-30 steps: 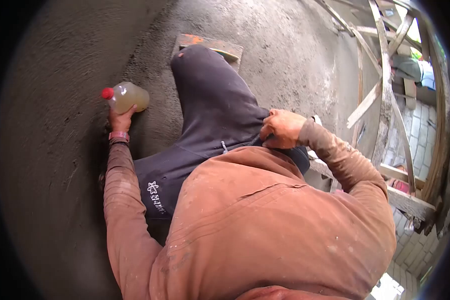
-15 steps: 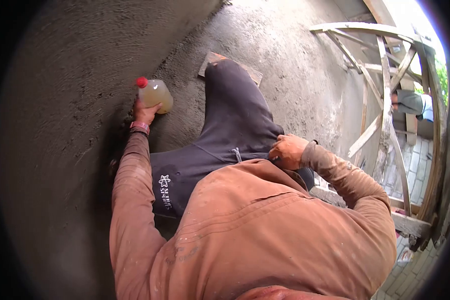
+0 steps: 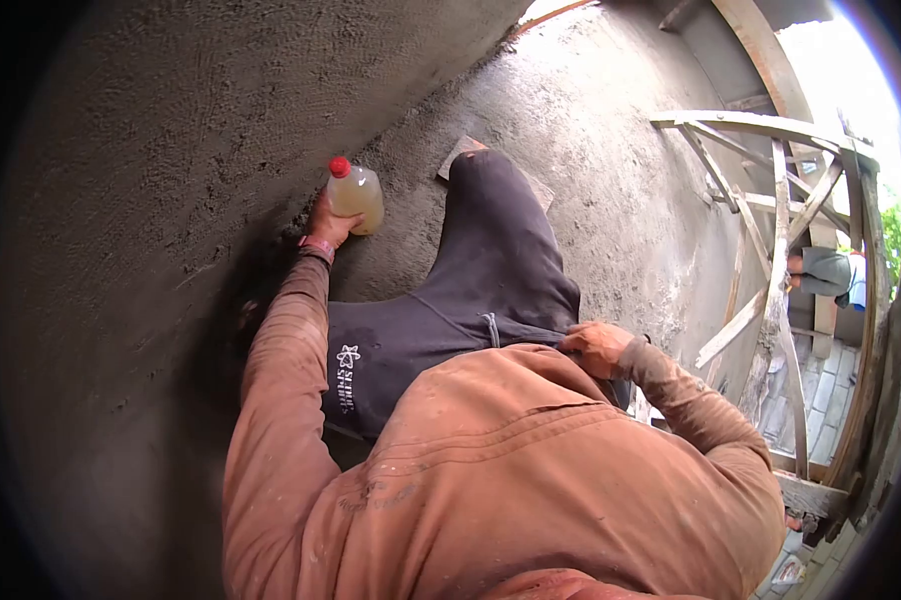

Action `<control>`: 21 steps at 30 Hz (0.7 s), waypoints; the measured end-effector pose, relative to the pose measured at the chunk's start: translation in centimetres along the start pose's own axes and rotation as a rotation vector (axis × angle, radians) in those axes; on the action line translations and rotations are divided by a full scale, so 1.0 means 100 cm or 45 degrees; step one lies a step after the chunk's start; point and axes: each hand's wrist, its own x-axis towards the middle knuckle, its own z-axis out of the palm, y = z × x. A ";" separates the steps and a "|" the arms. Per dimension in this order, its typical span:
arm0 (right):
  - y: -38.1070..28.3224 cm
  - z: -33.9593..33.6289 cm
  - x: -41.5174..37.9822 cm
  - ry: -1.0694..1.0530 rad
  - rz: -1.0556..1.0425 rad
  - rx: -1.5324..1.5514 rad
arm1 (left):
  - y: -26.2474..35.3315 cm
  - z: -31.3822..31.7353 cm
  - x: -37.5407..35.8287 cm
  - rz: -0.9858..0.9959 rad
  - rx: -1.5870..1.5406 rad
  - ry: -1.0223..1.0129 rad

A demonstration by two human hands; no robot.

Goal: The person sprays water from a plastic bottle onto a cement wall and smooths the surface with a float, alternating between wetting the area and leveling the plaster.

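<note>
A clear plastic bottle (image 3: 359, 202) with a red cap and cloudy yellowish liquid stands out against the grey wall at the left. My left hand (image 3: 332, 222) is wrapped round its lower side, with a pink band at the wrist. On the right, my right hand (image 3: 598, 346) pinches the waist of the dark trousers (image 3: 501, 240) beside the hem of the orange-brown shirt (image 3: 531, 450). Some of its fingertips are hidden in the cloth.
A small board (image 3: 538, 190) lies behind the bent knee. Rough wet-looking plaster (image 3: 611, 130) spreads ahead. Wooden scaffolding (image 3: 774, 240) rises at the right, and beyond it another person (image 3: 826, 272) is partly visible above paving (image 3: 821, 400).
In the view, the bottle, my left hand and the knee have shifted right and slightly down. My right hand stays at the waistband, also a little lower and further right.
</note>
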 end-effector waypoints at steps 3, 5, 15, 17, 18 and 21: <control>-0.004 0.007 -0.016 0.049 0.165 0.066 | -0.004 0.001 -0.003 -0.042 0.018 0.005; 0.007 0.017 -0.024 0.076 0.093 0.093 | -0.006 0.002 -0.001 0.006 -0.083 0.025; 0.020 0.009 -0.034 -0.141 0.253 0.364 | -0.023 0.008 0.010 0.096 0.276 0.081; 0.015 -0.014 -0.022 -0.183 0.232 0.325 | -0.003 0.006 0.006 0.063 0.264 0.049; 0.015 -0.027 -0.016 -0.276 0.315 0.401 | 0.002 0.003 0.005 0.043 0.248 -0.006; 0.068 -0.044 -0.006 -0.131 0.406 0.494 | -0.013 0.005 0.012 0.130 0.126 -0.051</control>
